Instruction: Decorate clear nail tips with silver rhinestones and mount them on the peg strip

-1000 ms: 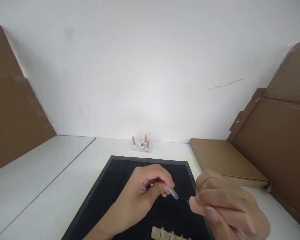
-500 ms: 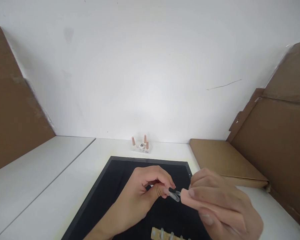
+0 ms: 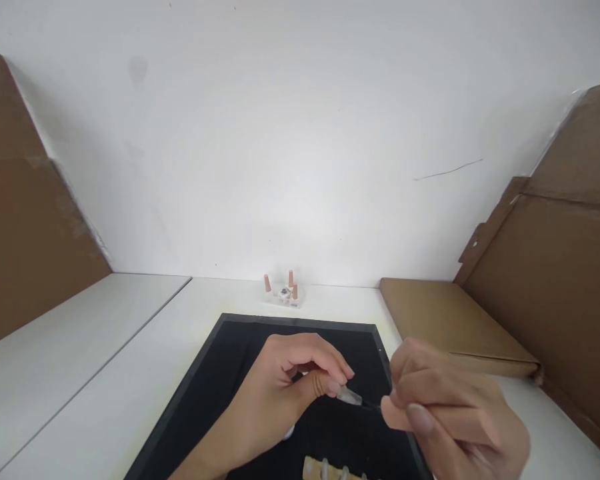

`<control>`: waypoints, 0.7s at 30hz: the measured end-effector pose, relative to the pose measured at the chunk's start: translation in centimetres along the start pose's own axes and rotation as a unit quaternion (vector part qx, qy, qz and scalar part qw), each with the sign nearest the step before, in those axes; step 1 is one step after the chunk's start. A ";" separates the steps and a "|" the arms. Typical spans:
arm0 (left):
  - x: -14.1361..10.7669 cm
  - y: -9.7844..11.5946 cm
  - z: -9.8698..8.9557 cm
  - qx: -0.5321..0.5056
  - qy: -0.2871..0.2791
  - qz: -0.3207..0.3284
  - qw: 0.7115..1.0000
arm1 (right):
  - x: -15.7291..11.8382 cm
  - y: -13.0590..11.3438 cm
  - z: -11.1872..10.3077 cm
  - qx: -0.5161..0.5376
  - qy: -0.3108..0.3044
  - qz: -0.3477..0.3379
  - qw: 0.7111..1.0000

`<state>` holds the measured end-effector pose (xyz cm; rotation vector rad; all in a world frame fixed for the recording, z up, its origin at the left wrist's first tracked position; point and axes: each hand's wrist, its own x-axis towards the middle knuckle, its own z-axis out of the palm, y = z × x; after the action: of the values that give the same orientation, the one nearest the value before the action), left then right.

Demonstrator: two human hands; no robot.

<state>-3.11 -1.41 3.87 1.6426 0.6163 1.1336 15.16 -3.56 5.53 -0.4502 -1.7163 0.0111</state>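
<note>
My left hand (image 3: 285, 393) pinches a small translucent nail tip (image 3: 350, 396) between thumb and forefinger, over the black mat (image 3: 250, 340). Closed around a pink-capped brush (image 3: 397, 413), my right hand (image 3: 460, 413) is just to the right. The brush's dark, thin end points left and lies close to the nail tip's free end; whether they touch is hard to tell. Below the hands, at the bottom edge, a yellowish strip (image 3: 309, 469) carries several pale, ring-like pieces. A white thing, mostly hidden, peeks out under my left wrist.
Pink-capped bottles stand in a clear holder (image 3: 283, 300) behind the mat, near the white wall (image 3: 300, 133). A flat cardboard box (image 3: 445, 320) lies at the right. Cardboard panels (image 3: 25, 213) rise at the left and right sides.
My right hand has moved slightly right with the brush, drawing the dark end from over the nail tip to beyond its free end. The nail tip has turned to lie flatter.
</note>
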 end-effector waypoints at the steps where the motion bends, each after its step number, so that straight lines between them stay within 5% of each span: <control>1: 0.1 0.0 0.0 -0.002 0.000 0.000 1.000 | 0.0 0.0 0.0 0.002 0.002 -0.005 1.000; 8: 0.2 0.2 0.0 -0.003 -0.003 0.002 1.000 | 0.1 0.2 0.0 0.011 -0.051 -0.032 0.998; 21: 0.0 0.4 0.0 -0.021 -0.005 0.016 1.000 | -0.1 0.2 0.0 0.015 -0.036 -0.026 0.999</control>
<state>-3.17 -1.52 4.20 1.6276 0.5576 1.1538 15.26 -3.42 5.43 -0.3855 -1.7952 0.0155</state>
